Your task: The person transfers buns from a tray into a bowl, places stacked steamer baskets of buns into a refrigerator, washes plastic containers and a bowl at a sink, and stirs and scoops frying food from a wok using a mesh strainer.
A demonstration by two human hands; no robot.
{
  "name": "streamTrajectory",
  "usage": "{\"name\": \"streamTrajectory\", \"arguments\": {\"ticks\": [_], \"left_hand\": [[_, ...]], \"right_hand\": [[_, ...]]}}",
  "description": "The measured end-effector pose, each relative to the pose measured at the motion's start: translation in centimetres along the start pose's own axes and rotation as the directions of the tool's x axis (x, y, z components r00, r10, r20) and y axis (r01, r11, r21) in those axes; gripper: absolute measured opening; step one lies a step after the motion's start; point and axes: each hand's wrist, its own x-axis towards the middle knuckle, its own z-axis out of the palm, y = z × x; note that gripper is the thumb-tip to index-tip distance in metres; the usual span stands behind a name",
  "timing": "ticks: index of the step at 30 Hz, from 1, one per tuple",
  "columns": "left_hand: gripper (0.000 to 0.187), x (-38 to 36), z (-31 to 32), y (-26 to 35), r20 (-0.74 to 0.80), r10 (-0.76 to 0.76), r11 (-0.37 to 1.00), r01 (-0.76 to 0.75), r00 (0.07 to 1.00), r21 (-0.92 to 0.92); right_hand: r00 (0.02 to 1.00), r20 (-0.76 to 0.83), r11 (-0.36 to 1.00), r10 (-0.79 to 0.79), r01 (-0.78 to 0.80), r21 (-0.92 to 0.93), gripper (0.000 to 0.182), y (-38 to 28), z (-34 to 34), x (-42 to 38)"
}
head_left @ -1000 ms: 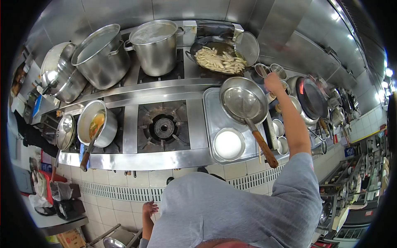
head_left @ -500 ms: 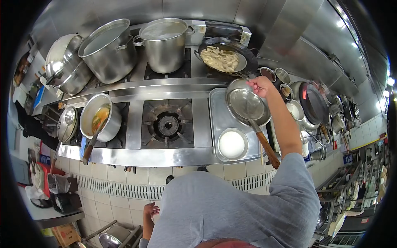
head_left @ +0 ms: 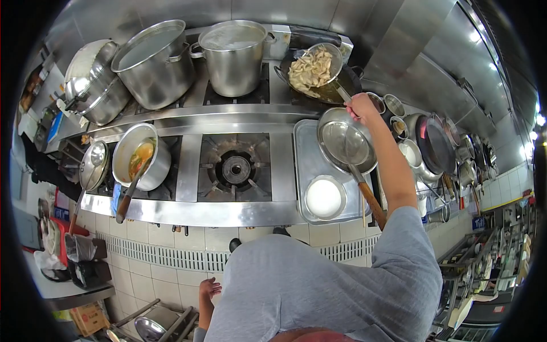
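My right hand [head_left: 360, 107] is closed round the handle of a round metal strainer [head_left: 336, 56] over the dark wok [head_left: 346, 85] at the back. Pale strips of food [head_left: 310, 67] lie in the strainer, some reaching down towards the oil in the wok. Below my right hand, a second strainer [head_left: 346, 141] with a wooden handle rests across a metal bowl [head_left: 367, 159] on a steel tray [head_left: 302, 171]. A bowl of white contents [head_left: 325, 197] sits on the same tray. My left hand [head_left: 211, 288] hangs low beside my body, fingers apart, holding nothing.
Two tall steel pots [head_left: 232, 62] stand at the back. At the front left is a pot of orange soup [head_left: 159, 165] with a ladle, left of a burner [head_left: 235, 167]. Small containers [head_left: 394, 105] and pans [head_left: 436, 145] line the right side.
The strainer has come up out of the oil and tilted, with the food strips now gathered in it. My right hand has risen slightly with its handle. My left hand hangs as before.
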Motion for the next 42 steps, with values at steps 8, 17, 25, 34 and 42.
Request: {"name": "streamTrajectory", "arguments": {"ticks": [8, 17, 25, 34, 42], "left_hand": [[0.045, 1.6, -0.7, 0.6, 0.033, 0.025, 0.999, -0.027, 0.999, 0.044], [0.046, 1.5, -1.2, 2.8, 0.002, -0.107, 0.978, 0.106, 0.994, -0.181], [0.047, 2.5, -1.4, 1.8, 0.087, 0.078, 0.989, -0.088, 0.993, 0.122], [0.044, 1.8, -0.2, 3.9, -0.033, -0.182, 0.949, 0.166, 0.983, -0.268], [0.046, 2.0, -1.1, 1.1, 0.06, 0.089, 0.985, -0.097, 0.994, 0.143]], "right_hand": [[0.955, -0.138, 0.863, -0.261, 0.167, -0.476, 0.015, -0.2, -0.4, -1.2], [0.804, -0.139, 0.557, -0.578, 0.264, -0.787, 0.016, 2.4, -1.9, -2.8], [0.969, -0.107, 0.941, -0.223, 0.185, -0.284, 0.012, 1.1, -1.4, -6.7], [0.754, -0.159, 0.621, -0.637, 0.381, -0.685, 0.013, 4.8, 0.9, -4.0], [0.971, -0.159, 0.933, -0.179, 0.117, -0.339, 0.018, -0.2, 2.1, -9.0]]}}
